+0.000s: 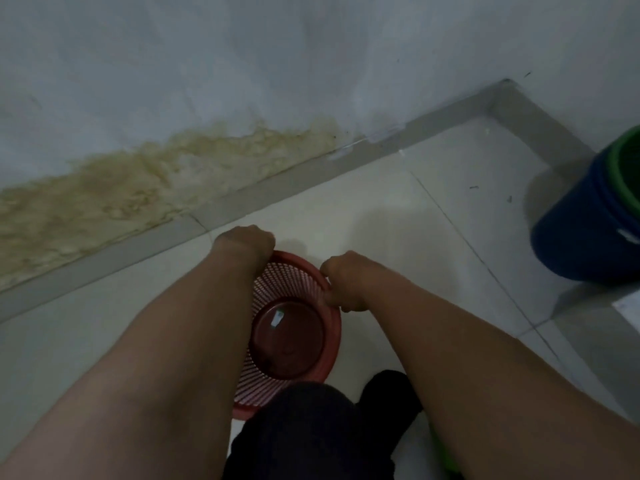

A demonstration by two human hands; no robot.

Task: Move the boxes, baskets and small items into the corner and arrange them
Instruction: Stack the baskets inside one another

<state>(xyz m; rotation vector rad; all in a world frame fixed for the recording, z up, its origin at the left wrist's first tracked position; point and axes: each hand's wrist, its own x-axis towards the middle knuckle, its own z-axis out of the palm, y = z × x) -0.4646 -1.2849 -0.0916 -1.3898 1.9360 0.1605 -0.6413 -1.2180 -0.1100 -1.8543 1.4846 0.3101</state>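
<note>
Left hand [247, 242] is curling over the far left rim of the red mesh basket [287, 278]. Right hand [346, 278] is gripping the right rim. The basket is sitting upright over the tiled floor [398, 209], near the stained wall [207, 81]; cannot tell whether it is touching the floor. A blue bucket [581, 233] is standing well apart at right, nearer the corner.

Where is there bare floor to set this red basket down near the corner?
Bare tile runs from the red basket to the corner, bordered by the baseboard and the blue bucket. Left of the left hand, along the baseboard, is free too. Crowded by the bucket at right.
</note>
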